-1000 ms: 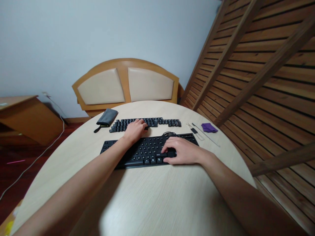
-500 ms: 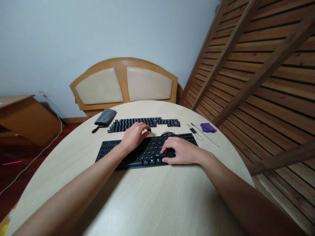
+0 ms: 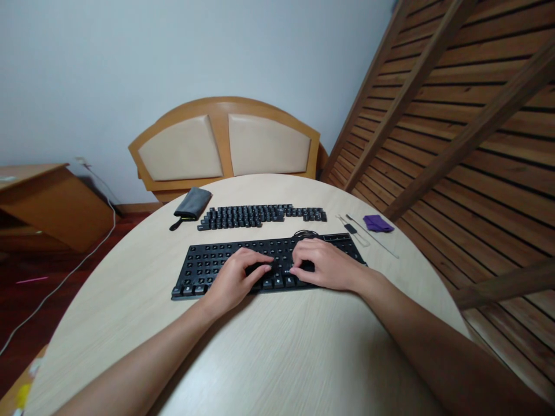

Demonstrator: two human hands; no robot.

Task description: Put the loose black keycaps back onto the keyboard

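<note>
A black keyboard (image 3: 217, 255) lies on the table, with many bare key sockets and a few keys along its near row. Above its middle, my left hand (image 3: 237, 274) is closed, thumb and index finger pinching a small black keycap (image 3: 270, 266) that is mostly covered. My right hand (image 3: 327, 263) rests over the right part of the keyboard, thumb and curled fingers together near the keys; anything between them is hidden. Behind the keyboard, loose black keycaps (image 3: 243, 215) stand in rows, with gaps in the near rows.
A dark grey pouch (image 3: 193, 203) lies at the back left of the round table (image 3: 277, 346). To the right are a wire keycap puller (image 3: 351, 229), a thin metal rod (image 3: 373, 237) and a folded purple cloth (image 3: 378, 223). Coiled cable (image 3: 306, 234) sits behind the keyboard.
My left hand has come back from near the loose keycaps to the middle of the keyboard, carrying a keycap. My right hand stays over the keyboard's right part. The view has shifted slightly.
</note>
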